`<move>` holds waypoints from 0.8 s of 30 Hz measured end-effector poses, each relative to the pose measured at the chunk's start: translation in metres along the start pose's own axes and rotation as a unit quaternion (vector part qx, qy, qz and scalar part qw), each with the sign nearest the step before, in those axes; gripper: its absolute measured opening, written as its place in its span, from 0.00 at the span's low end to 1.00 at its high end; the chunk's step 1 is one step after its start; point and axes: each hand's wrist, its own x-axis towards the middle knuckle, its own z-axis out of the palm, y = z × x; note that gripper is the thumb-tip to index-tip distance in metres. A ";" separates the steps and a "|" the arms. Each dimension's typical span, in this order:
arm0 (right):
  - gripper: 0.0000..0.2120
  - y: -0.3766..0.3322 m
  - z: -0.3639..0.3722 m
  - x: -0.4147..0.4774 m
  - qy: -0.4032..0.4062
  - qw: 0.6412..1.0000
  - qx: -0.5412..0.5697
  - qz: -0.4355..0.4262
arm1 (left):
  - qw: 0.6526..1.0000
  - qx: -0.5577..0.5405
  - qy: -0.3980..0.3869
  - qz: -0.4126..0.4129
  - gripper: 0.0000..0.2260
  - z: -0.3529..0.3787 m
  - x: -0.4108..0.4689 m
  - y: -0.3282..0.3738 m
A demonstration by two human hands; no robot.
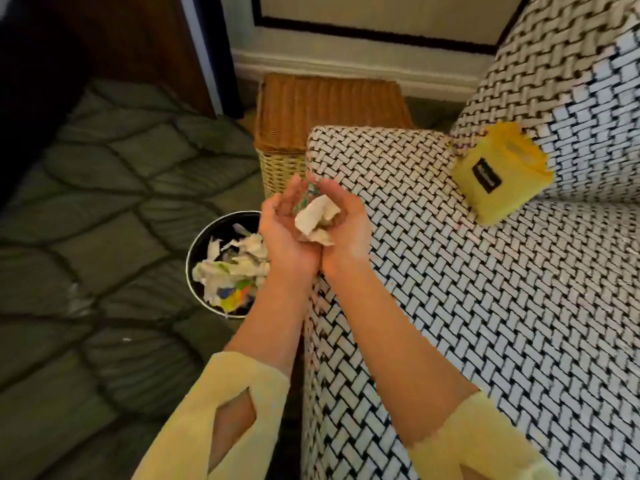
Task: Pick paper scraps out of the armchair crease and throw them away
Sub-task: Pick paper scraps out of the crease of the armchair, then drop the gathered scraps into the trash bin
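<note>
My left hand (282,233) and my right hand (349,230) are cupped together, palms up, over the armchair's left armrest (391,157). Between them they hold a clump of paper scraps (317,218), mostly off-white with some green and blue bits behind. Just left of and below my hands, a round black bin (204,244) stands on the floor, filled with white and coloured paper scraps (232,268). The armchair (502,306) has a black-and-white woven pattern. Its crease at the back of the seat shows no scraps from here.
A yellow cloth with a black label (502,173) lies in the armchair's back corner. A wicker basket (311,116) stands behind the armrest by the wall. A grey-green patterned carpet (104,220) covers the floor at left, with dark wooden furniture (104,39) beyond.
</note>
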 end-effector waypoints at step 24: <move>0.19 0.089 -0.012 0.034 0.078 0.960 -0.091 0.253 | 0.956 0.144 0.249 -0.058 0.15 -0.101 0.021 0.081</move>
